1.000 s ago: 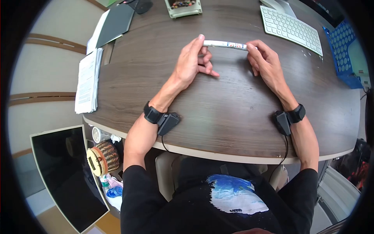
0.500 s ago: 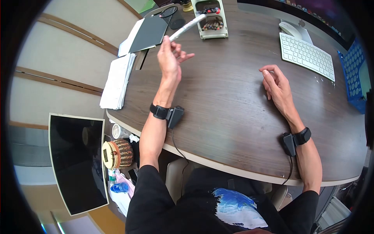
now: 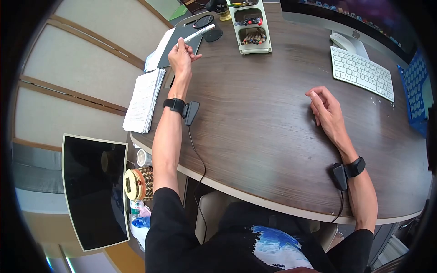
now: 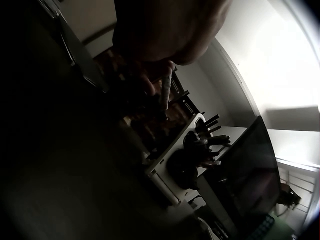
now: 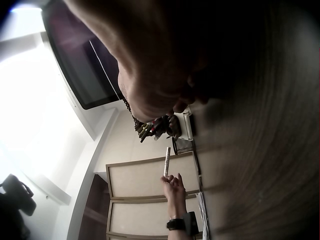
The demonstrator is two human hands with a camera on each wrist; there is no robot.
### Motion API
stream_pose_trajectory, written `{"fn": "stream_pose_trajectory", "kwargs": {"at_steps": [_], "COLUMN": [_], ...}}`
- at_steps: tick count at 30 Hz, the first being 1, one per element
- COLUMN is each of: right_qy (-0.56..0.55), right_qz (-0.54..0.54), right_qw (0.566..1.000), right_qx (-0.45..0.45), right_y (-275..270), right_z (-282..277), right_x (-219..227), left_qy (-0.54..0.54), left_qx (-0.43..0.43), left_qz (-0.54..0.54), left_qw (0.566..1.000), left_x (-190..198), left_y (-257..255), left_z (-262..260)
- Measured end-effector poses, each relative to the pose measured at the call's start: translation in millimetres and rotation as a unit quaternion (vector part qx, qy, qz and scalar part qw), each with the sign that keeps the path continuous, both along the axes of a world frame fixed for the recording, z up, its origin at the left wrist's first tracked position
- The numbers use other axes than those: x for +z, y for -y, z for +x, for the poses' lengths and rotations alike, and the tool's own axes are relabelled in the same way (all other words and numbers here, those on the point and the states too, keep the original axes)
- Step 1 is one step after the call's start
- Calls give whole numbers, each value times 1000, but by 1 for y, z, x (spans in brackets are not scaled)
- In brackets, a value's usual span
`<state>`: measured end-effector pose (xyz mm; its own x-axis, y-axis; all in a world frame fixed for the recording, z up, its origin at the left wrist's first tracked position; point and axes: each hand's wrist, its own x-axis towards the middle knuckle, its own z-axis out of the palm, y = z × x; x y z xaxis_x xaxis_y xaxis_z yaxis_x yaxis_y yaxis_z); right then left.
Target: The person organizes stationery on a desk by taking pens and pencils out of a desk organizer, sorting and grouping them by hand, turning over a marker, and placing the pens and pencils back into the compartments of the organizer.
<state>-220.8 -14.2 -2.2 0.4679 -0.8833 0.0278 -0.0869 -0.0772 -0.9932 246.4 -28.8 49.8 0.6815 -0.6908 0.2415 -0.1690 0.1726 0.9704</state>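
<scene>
A slim white stick-like item [image 3: 200, 32] with printed marks is pinched near its lower end between the thumb and fingers of the left hand [image 3: 181, 59], which is raised over the far left of the desk by the dark folder. Its far end points toward the black mesh cup [image 3: 213, 34]. In the left wrist view the white item [image 4: 166, 90] shows below the dark hand [image 4: 170, 30]; in the right wrist view it [image 5: 167, 161] stands up from the left hand [image 5: 175, 192]. The right hand [image 3: 328, 113] rests at the desk's right side, fingers loosely bent, holding nothing.
A pen organizer [image 3: 255, 50] stands at the back centre. Keyboard [image 3: 362, 73], mouse [image 3: 342, 43] and monitor [image 3: 337, 22] are at the back right, a blue basket [image 3: 415, 98] at the right edge. Papers [image 3: 142, 102] and a dark folder [image 3: 193, 43] lie left.
The left hand has carried the white item away from the right hand, to the far left. The right hand has let go of the item's other end. The head view has shifted.
</scene>
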Motion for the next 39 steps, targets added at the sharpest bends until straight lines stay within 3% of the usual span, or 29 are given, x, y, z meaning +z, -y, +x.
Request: {"fn": "stream_pose_trajectory", "kwargs": {"at_steps": [11,23,30,35,39], "right_qy": [-10,-19,-22,-26,-25], "right_qz": [-7,4,-1,-3,0], "right_qw": [1000,1000,1000,1000,1000], "right_qx": [5,6,-6,-4,-3], "right_y": [0,1,1,1,2], "right_z": [-1,-2,0,-1,-1], "right_x": [3,4,3,3,2], "left_qy": [53,-50,-64,20,26], "left_qx": [42,-38,3,-75,-74], "left_qz": [60,97,155,214,223], "left_qw": [996,993,986,974,972], "left_x": [6,-7,-2,-1,-3], "left_y": [48,48,66,69,77], "left_z": [18,27,27,27,25]}}
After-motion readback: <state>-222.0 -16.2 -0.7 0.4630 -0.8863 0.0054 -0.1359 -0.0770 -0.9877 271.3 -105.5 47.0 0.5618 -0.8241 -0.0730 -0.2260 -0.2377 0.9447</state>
